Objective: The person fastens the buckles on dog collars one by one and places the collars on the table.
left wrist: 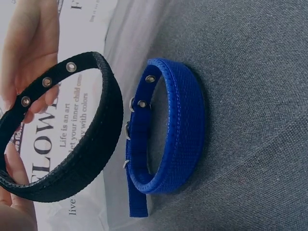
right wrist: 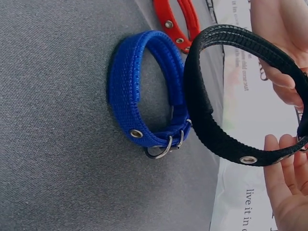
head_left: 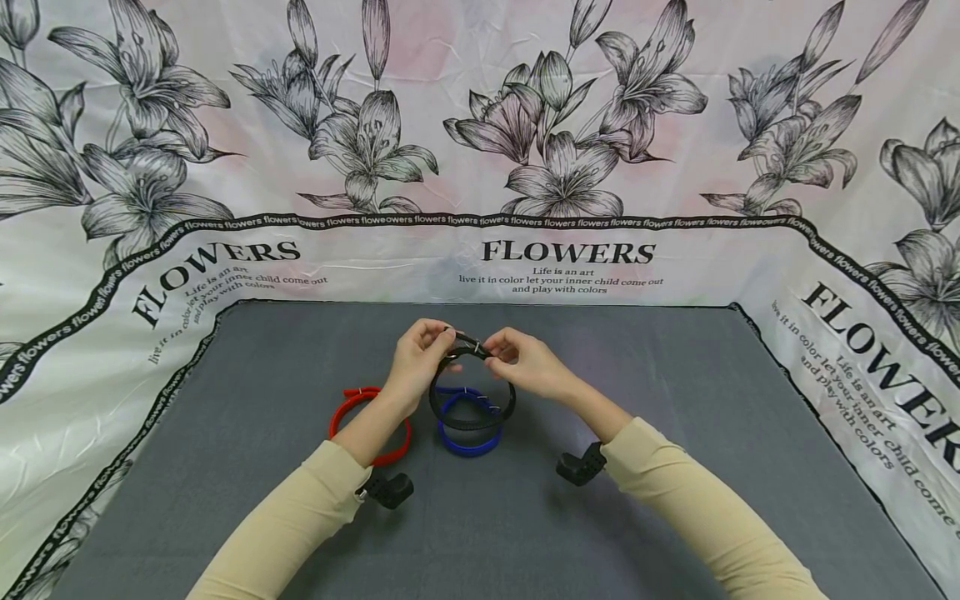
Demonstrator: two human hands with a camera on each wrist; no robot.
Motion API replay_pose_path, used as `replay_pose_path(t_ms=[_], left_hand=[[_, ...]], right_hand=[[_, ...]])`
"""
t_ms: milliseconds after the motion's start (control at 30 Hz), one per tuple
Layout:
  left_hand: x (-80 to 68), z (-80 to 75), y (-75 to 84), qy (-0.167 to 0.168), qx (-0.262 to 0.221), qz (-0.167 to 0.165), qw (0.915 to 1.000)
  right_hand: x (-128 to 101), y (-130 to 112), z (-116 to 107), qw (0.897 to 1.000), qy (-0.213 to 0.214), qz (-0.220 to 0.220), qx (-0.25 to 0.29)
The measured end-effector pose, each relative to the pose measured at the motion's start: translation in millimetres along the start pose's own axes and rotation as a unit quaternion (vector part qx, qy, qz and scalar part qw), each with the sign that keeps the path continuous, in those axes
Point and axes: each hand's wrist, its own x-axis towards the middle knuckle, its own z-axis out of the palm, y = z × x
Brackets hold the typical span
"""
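Note:
Both hands hold a black collar [head_left: 472,412] up over the grey mat [head_left: 675,400], pinching it at its top by the buckle. My left hand [head_left: 423,354] grips the left side and my right hand [head_left: 521,360] the right side. The black collar [left wrist: 72,139] hangs as a loop with metal eyelets, also seen as the black collar [right wrist: 216,130] in the right wrist view. A blue collar [head_left: 468,437] lies buckled on the mat right beneath it; the blue collar [left wrist: 168,130] and blue collar [right wrist: 139,91] show clearly. A red collar [head_left: 348,408] lies left, partly under my left forearm.
The grey mat fills the table, bordered by a flower-printed cloth [head_left: 480,167] that rises behind and at both sides. Black wrist cameras [head_left: 390,490] sit on both forearms. The red collar [right wrist: 178,21] lies just beyond the blue one.

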Motion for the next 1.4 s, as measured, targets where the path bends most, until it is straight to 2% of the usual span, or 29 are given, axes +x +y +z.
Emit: replay_pose_path(t_ms=[333,567,733,967,1200,1400], left_hand=[[1.5,0.3,1.9,0.000,-0.002,-0.024,0.9997],[-0.1,3.7,0.6,-0.012,0.037,-0.039,0.9985],[0.6,5.9,-1.2,0.003,0.052,-0.032,0.9981],[3.1,6.1,0.4,0.021,0.038,-0.020,0.9989],[4.2,3.8,2.0,0.018,0.019,-0.017,0.9995],[4.9,3.1,0.3,0.012,0.005,-0.024,0.9996]], right_hand=[[-1.0,-0.5,0.5,1.000,0.001,-0.004,0.016],[-13.9,-32.8,-6.8,1.000,-0.003,-0.013,0.011],[-15.9,-36.3,-9.1,1.000,-0.003,-0.015,0.016],[-13.7,-33.3,-11.4,1.000,-0.001,-0.003,0.029],[0.5,5.5,-3.6,0.999,0.006,0.011,0.030],[0.1,5.3,-4.9,1.000,-0.001,0.013,0.018]])
